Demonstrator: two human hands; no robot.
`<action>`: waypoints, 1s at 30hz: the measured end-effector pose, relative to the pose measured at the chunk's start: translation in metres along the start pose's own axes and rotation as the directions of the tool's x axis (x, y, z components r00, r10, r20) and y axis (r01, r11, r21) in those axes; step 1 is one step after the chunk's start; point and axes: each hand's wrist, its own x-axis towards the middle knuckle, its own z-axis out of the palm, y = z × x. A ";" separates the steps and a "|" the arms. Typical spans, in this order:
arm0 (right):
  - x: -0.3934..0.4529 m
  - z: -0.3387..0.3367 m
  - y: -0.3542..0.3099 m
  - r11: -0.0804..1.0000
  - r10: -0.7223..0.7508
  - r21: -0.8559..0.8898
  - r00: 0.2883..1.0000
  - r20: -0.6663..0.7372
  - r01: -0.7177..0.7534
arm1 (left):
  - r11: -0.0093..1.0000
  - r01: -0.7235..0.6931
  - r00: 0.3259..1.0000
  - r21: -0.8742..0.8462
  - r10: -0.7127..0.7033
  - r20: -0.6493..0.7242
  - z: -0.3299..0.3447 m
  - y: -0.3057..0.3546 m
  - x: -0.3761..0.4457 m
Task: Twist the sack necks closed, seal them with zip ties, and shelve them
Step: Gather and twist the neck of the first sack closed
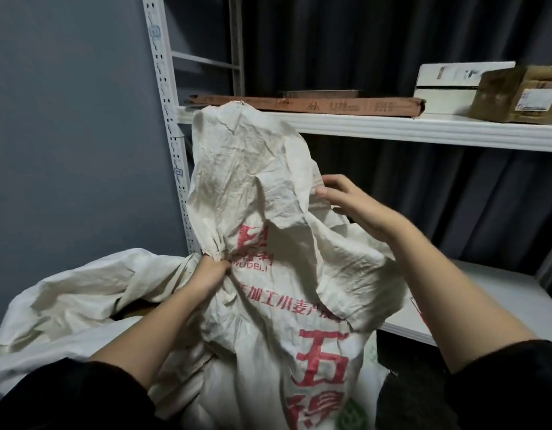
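Observation:
A white woven sack with red printed characters stands in front of me, its loose top rising to the upper shelf. My left hand is shut on a bunched fold of the sack's left side, under the loose top. My right hand pinches the right edge of the sack's top between thumb and fingers. A second white sack lies open and slumped at the left. No zip tie shows.
A white metal shelf rack stands ahead; its upper shelf carries a long flat brown carton, a white box and a brown cardboard box. A lower shelf board shows at the right. A grey wall is at left.

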 end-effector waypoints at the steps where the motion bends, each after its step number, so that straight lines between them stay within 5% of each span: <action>1: -0.003 0.004 0.003 0.999 -0.016 0.031 1.000 -0.008 0.016 | 1.000 -0.003 1.000 -0.014 0.003 0.007 0.001 0.000 0.000; 3: -0.001 0.010 0.008 1.000 -0.021 -0.007 0.999 -0.036 0.020 | 0.999 0.020 0.999 -0.041 -0.018 0.029 0.002 0.000 -0.001; 6: 0.008 0.014 0.016 0.926 -0.126 -0.377 0.955 -0.268 0.016 | 0.996 0.053 0.998 -0.078 -0.051 0.021 0.002 -0.003 -0.001; 10: 0.003 0.021 0.014 0.923 -0.369 -0.304 0.769 -0.522 0.236 | 0.994 0.046 0.999 -0.100 -0.049 -0.023 0.002 -0.005 0.001; 14: -0.016 0.030 0.006 0.874 -0.448 -0.349 0.839 -0.310 0.338 | 0.989 0.064 0.996 -0.132 -0.070 -0.047 0.004 -0.007 0.003; 17: -0.026 0.035 -0.004 0.925 -0.295 -0.284 0.948 -0.119 0.253 | 0.980 0.090 0.988 -0.179 -0.111 -0.111 0.006 -0.007 0.003; 19: -0.034 0.043 -0.011 0.876 -0.170 -0.465 0.984 -0.046 0.130 | 0.981 0.084 0.982 -0.177 -0.111 -0.151 0.007 -0.007 0.003; 22: -0.040 0.069 -0.012 0.649 -0.161 -0.761 0.978 -0.134 0.003 | 0.989 0.065 0.981 -0.136 -0.088 -0.170 0.013 -0.005 0.001; 24: -0.037 0.082 -0.008 0.601 -0.252 -0.798 0.939 -0.232 -0.036 | 0.989 0.043 0.984 -0.140 -0.066 -0.166 0.017 -0.001 0.000; 30: -0.017 0.017 -0.001 0.930 -0.172 -0.367 0.870 -0.463 -0.011 | 0.992 -0.023 0.999 -0.127 0.019 -0.033 0.003 -0.002 -0.008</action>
